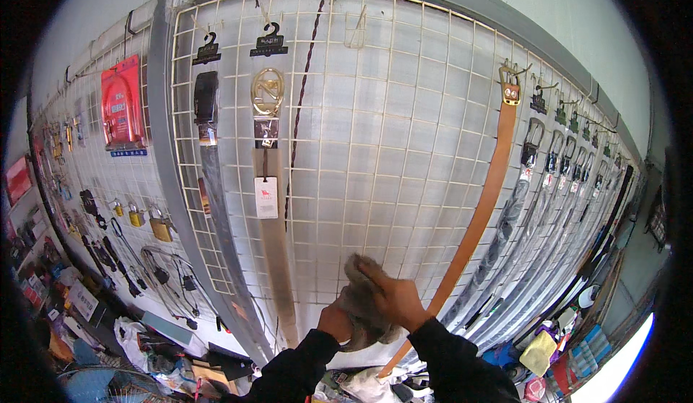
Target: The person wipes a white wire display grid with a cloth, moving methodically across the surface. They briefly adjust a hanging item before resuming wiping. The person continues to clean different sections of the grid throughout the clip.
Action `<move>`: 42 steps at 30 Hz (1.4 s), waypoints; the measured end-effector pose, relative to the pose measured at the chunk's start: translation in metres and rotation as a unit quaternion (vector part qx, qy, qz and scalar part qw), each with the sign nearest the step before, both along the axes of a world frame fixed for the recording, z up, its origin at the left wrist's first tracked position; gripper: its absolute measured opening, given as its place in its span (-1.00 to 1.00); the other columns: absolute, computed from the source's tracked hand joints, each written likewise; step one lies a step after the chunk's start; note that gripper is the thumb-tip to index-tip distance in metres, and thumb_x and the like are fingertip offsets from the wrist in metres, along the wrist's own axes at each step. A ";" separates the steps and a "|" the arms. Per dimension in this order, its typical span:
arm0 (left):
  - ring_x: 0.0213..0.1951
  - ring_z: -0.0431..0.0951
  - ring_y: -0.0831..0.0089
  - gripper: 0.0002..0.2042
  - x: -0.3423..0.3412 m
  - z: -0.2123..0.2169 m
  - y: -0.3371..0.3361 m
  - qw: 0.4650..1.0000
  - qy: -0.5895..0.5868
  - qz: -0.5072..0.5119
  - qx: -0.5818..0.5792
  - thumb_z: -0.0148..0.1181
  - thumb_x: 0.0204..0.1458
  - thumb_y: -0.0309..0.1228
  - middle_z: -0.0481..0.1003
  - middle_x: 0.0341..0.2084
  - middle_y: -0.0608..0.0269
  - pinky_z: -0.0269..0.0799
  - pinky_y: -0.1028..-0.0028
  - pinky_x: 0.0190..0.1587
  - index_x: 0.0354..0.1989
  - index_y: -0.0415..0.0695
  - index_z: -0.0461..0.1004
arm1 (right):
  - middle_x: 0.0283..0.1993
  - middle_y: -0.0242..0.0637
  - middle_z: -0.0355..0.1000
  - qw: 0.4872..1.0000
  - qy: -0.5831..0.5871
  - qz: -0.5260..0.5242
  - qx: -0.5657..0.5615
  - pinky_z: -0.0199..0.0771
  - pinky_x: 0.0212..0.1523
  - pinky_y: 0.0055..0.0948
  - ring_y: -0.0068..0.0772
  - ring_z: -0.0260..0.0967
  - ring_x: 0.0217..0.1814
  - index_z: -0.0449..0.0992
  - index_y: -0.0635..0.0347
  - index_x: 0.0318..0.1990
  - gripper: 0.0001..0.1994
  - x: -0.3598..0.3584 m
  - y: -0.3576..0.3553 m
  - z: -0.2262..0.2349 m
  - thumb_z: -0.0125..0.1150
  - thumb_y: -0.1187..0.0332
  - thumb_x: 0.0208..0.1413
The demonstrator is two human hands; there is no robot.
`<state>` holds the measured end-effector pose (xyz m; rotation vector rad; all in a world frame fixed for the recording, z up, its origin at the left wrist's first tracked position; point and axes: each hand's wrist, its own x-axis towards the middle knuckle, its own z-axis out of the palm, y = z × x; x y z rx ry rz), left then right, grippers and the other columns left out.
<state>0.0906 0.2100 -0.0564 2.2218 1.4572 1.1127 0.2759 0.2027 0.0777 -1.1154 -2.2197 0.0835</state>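
Note:
A crumpled grey-brown rag (359, 303) is bunched between my two hands, low in front of a white wire grid panel (393, 139). My left hand (334, 321) is closed on its left side. My right hand (401, 302) grips it from the right, with the thumb side toward the panel. Just right of my right hand, a tan belt (493, 175) with a gold buckle hangs from the grid. To the left hang a taupe belt (273, 258) with a round gold buckle and a dark belt (208, 100) with a black buckle.
More belts in plastic sleeves (505, 222) hang in a row on the right. Padlocks (160, 225), cables and a red packaged item (123, 107) hang on the left panel. A blue fan (108, 385) and mixed goods crowd the floor. A dark twisted cord (303, 103) runs down the grid.

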 end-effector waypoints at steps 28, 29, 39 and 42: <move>-0.05 0.63 0.28 -0.47 -0.005 -0.034 -0.032 0.916 -0.333 0.008 -0.224 0.08 0.16 -0.60 0.41 0.19 0.18 0.59 0.35 -0.10 0.36 -0.04 0.32 | 0.16 -0.26 0.63 0.869 0.260 -0.163 -0.388 0.59 0.03 -0.33 -0.34 0.62 0.06 0.54 0.10 0.30 -0.63 0.087 -0.190 -0.300 0.14 0.27 0.42; -0.04 0.63 0.26 -0.50 -0.005 -0.035 -0.026 0.877 -0.388 0.005 -0.282 0.11 0.21 -0.55 0.41 0.18 0.20 0.59 0.31 -0.08 0.36 -0.04 0.32 | 0.13 -0.29 0.63 0.816 0.318 -0.183 -0.447 0.57 0.05 -0.37 -0.41 0.58 0.05 0.54 0.12 0.31 -0.63 0.085 -0.183 -0.300 0.14 0.28 0.43; 0.28 0.47 0.08 -0.63 0.011 -0.036 0.029 0.631 -0.710 -0.123 -0.288 0.04 0.39 -0.04 0.50 0.19 0.19 0.45 -0.13 0.26 0.13 -0.04 0.50 | 0.01 -0.22 0.62 0.733 0.615 -0.080 -0.278 0.57 0.05 -0.34 -0.36 0.55 0.00 0.53 0.35 0.19 -0.62 0.058 -0.103 -0.217 0.20 0.25 0.39; 0.25 0.52 0.06 -0.67 0.011 -0.038 0.038 0.625 -0.716 -0.163 -0.264 0.05 0.39 -0.05 0.62 0.08 0.14 0.47 -0.16 0.26 -0.03 -0.04 0.55 | -0.01 0.00 0.58 0.891 0.406 -0.118 -0.165 0.56 0.02 -0.17 -0.08 0.58 0.03 0.48 0.34 0.17 -0.64 0.069 -0.070 -0.165 0.21 0.32 0.32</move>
